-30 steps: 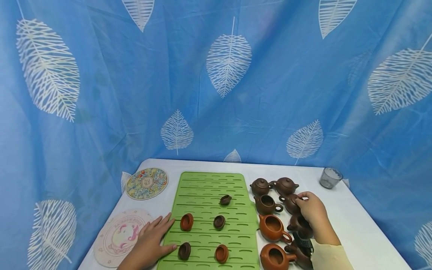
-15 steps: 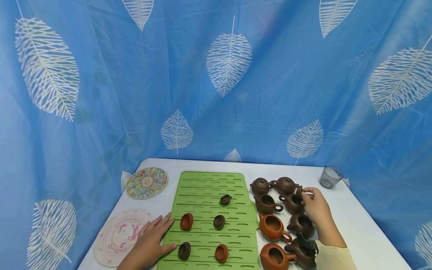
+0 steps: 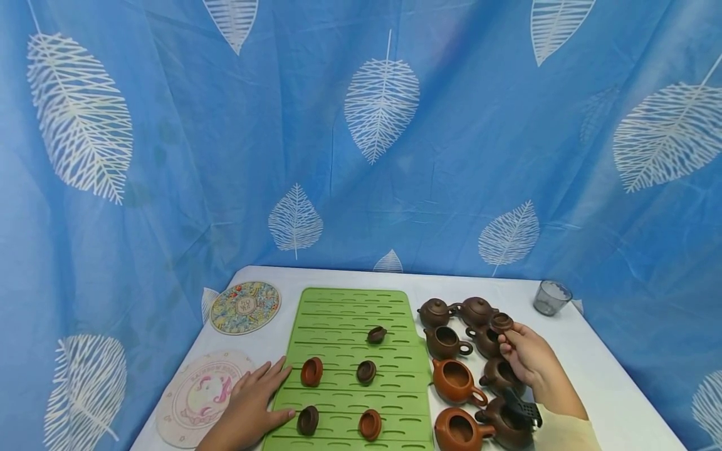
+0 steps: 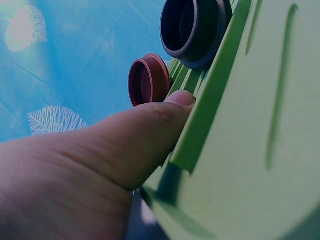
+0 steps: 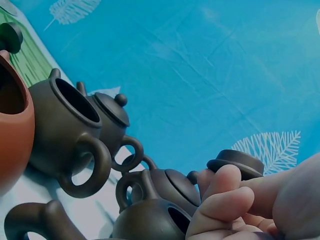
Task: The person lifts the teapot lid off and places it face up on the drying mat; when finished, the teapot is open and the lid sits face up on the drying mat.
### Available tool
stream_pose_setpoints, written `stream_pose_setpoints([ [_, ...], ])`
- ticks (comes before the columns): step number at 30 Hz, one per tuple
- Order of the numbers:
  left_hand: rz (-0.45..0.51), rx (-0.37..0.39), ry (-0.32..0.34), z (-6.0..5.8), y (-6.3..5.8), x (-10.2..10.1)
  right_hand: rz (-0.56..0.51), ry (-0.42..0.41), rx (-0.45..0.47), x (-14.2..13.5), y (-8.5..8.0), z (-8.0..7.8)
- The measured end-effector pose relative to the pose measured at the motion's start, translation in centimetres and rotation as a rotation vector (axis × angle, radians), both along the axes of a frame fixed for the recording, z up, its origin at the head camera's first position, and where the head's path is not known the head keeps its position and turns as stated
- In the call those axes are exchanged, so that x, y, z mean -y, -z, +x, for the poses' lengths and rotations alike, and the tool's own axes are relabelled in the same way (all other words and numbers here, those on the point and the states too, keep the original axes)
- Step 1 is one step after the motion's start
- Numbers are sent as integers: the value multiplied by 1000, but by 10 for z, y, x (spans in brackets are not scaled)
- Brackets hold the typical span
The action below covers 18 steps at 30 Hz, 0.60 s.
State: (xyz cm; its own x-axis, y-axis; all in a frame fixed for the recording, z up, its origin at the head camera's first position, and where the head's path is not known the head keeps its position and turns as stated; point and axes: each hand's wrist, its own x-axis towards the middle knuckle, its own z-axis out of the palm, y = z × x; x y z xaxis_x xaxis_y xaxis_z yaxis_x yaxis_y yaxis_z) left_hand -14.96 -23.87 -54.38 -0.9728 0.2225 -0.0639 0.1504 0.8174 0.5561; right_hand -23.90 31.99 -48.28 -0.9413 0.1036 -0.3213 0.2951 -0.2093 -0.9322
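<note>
My right hand (image 3: 530, 358) pinches a dark brown teapot lid (image 3: 501, 322) with its underside turned up. In the right wrist view this lid (image 5: 236, 164) sits above the curled fingers. Just below is an uncovered brown teapot (image 3: 486, 340), partly hidden by the hand. My left hand (image 3: 248, 401) lies spread on the left edge of the green slatted mat (image 3: 350, 310), its thumb on the surface. On the mat lie several loose lids: an orange lid (image 3: 312, 371), a brown lid (image 3: 308, 419), another orange lid (image 3: 370, 424), and brown ones further back.
Two lidded brown teapots (image 3: 435, 312) stand at the back of the crowded teapot group. Open orange teapots (image 3: 454, 381) line the mat's right edge. A glass cup (image 3: 552, 297) is at the far right. Left lie a patterned round mat (image 3: 245, 307) and a pink one (image 3: 197, 401).
My right hand has lifted the lid off the brown teapot, moved it slightly back and right, and turned it underside up. The left hand has stayed in place.
</note>
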Motion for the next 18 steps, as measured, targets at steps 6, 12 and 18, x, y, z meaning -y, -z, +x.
stream_pose_setpoints([
  [6, 3, 1, -2, 0, 0, 0, -56, -10, -4, 2, 1, 0],
  [12, 5, 8, 1, 1, -2, 0, -50, -23, -6, 8, 3, -1],
  [18, -4, 7, 3, 0, -1, 1, -29, -23, -12, 20, 1, -4],
])
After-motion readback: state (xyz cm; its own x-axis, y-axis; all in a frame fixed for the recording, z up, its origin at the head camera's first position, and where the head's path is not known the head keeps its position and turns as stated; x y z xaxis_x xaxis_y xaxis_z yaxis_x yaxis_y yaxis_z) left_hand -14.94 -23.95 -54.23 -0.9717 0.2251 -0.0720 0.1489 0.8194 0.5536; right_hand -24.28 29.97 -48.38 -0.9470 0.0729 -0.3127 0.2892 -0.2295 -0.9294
